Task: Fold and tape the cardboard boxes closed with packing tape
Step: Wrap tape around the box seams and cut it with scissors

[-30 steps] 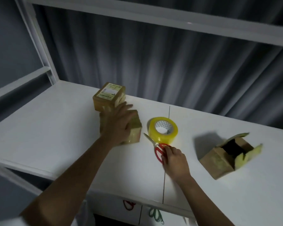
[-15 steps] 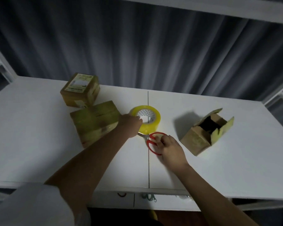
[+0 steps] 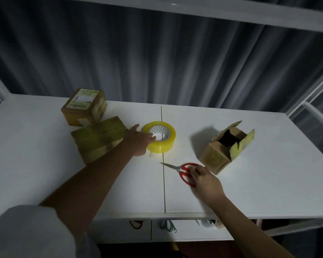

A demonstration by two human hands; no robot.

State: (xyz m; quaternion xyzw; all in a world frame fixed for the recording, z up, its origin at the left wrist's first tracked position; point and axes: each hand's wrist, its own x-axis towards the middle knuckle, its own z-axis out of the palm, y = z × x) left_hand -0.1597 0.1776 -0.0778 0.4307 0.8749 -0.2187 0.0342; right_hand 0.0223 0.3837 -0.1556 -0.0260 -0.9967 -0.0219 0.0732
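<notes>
**Hands on tape roll and scissors; three boxes on the surface**

The white surface point(image 3: 45, 164) carries all items; a thin seam runs front to back through its middle.

Left hand point(image 3: 138, 141): reaches forward and rests on the near-left side of the yellow roll of packing tape point(image 3: 163, 139). The fingers curl over the roll's rim, one fingertip at the edge of the white core. The thumb is extended to the far left. The roll lies flat, straddling the seam. A short loose tape end shows at the roll's near edge.

Right hand point(image 3: 206, 180): lies on the surface to the right of the seam, fingers curled around the handle loops of the red-handled metal scissors point(image 3: 183, 171). The blades look closed, with the tip pointing left and reaching the seam.

Boxes:
- Open brown cardboard box point(image 3: 224, 151): right of the tape roll and just beyond the right hand. It lies tilted, flaps spread, with a dark interior showing.
- Flat taped brown cardboard box point(image 3: 95, 140): left of the tape roll, partly under the left forearm.
- Closed brown cardboard box with a printed label on top point(image 3: 84, 107): just behind the flat box; whether they touch cannot be determined.

A grey pleated curtain point(image 3: 157, 62) hangs behind the surface. A white frame beam point(image 3: 213, 12) crosses overhead.
</notes>
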